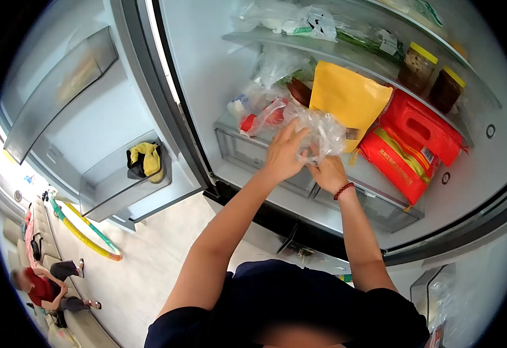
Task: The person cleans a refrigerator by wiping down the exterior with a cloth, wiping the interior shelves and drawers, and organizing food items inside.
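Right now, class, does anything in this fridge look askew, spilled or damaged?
Mildly askew: the red bag lies slanted, one corner near its shelf's front edge, and the yellow pouch beside it tilts. The fisheye view may exaggerate this. No spill or damage shows, though the left hand and clear bag hide a patch.

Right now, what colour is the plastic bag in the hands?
The plastic bag is clear; head view.

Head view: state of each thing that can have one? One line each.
left hand, gripping the clear bag
right hand, gripping the clear bag
clear bag, crumpled; open or tied, can't tell
left fridge door, open
left jar, capped
right jar, capped
yellow pouch, propped up; seal unclear
red pack, tilted; seal unclear
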### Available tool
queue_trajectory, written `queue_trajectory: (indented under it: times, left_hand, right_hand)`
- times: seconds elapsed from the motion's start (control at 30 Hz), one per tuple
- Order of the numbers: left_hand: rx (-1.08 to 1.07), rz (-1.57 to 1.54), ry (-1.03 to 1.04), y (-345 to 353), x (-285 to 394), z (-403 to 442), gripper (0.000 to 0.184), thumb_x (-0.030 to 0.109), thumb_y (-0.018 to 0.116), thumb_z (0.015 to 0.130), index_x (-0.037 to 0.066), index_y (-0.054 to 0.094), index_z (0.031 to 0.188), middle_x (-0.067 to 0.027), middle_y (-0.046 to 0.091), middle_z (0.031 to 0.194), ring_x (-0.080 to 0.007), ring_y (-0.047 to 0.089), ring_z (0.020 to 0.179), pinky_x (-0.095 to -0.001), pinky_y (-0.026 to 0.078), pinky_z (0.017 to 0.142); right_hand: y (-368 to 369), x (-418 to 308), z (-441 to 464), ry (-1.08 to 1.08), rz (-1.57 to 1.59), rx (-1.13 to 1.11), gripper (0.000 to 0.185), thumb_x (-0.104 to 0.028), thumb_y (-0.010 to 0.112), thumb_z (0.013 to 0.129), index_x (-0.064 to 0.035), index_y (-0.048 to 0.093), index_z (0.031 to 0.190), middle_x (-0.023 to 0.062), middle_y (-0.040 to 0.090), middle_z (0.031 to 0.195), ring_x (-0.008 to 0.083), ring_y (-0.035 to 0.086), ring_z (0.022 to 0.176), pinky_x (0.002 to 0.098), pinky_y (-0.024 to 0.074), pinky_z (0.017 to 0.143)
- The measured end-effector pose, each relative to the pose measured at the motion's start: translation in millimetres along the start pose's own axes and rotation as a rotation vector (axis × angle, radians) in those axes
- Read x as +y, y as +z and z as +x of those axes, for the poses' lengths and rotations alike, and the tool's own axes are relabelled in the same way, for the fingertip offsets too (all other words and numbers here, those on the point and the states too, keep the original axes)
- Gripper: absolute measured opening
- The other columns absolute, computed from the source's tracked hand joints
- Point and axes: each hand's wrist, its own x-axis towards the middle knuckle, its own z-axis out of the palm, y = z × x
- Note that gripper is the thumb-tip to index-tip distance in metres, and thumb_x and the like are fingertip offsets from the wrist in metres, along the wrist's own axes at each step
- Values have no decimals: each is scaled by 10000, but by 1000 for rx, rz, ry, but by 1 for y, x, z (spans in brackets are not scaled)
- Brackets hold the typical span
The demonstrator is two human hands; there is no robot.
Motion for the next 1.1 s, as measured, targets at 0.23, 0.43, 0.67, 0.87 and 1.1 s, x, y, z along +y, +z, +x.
queue_trajectory:
  times: [0.23,0.43,0.67,0.87,1.1]
  left_hand:
    - [-130,328,123,18,-2,-1,324,221,696,775,94,684,1072,-129,505,1328,-309,425,1236,-445,343,1017]
    - [-294,268,12,16,12,1,410,177,692,760,96,645,1159,-147,482,1335,-321,430,1229,-440,329,1023]
    - [-313,172,43,-30,6,-14,562,122,667,743,103,549,1292,-163,448,1376,-330,466,1210,-474,370,993]
    - [-213,41,57,-48,4,-23,549,128,629,752,102,541,1294,-159,495,1339,-350,518,1150,-437,428,953]
    - [76,-164,124,-125,37,-70,428,9,628,723,93,638,1143,-133,602,1167,-316,603,962,-396,472,832]
  right_hand:
    - [-29,-6,-66,269,705,426,240,-199,570,905,-27,663,1045,165,672,833,361,647,752,402,513,743]
    - [-62,-54,-59,-129,42,355,243,-196,585,900,-16,627,1058,132,665,938,351,604,940,403,445,902]
    - [-53,-30,-56,112,-3,410,155,-199,658,847,-60,675,915,127,663,840,298,622,766,395,472,724]
    - [-52,-48,-69,154,190,667,89,-96,633,872,-20,641,827,86,613,742,193,555,625,303,432,580]
    - [-49,-95,-46,-52,457,631,102,-18,549,889,16,626,833,92,604,771,178,570,696,280,442,644]
